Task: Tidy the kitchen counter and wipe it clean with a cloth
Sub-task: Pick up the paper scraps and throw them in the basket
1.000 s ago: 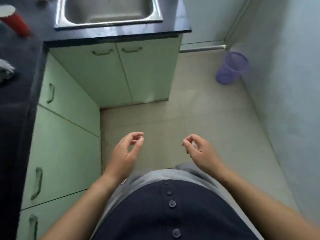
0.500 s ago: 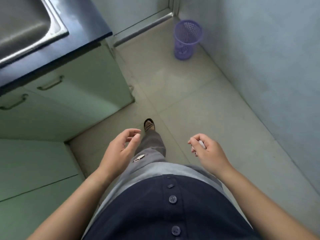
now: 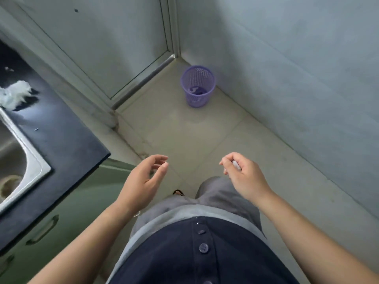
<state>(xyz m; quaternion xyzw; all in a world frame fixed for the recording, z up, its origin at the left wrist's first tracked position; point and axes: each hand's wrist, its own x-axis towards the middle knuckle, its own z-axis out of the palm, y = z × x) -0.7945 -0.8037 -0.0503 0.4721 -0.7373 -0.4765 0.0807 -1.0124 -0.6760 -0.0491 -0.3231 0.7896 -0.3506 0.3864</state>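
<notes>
The dark kitchen counter (image 3: 61, 144) runs along the left, with a steel sink (image 3: 18, 158) set into it. A crumpled white cloth or paper (image 3: 15, 95) lies on the counter beyond the sink. My left hand (image 3: 143, 181) hangs over the floor beside the counter corner, fingers loosely curved and holding nothing. My right hand (image 3: 242, 175) is level with it, fingers curled, pinching a small white scrap (image 3: 235, 165) that is mostly hidden. A purple mesh waste bin (image 3: 198, 87) stands on the floor ahead, in the corner.
Pale green cabinet doors (image 3: 67, 208) with handles sit under the counter. A grey wall (image 3: 297, 78) closes the right side and a door with a metal frame (image 3: 143, 64) the back. The tiled floor (image 3: 194, 136) stretches between me and the bin.
My view has swung right, away from the counter and toward the bin, which now lies straight ahead and nearer. Both hands keep the same pose in front of me.
</notes>
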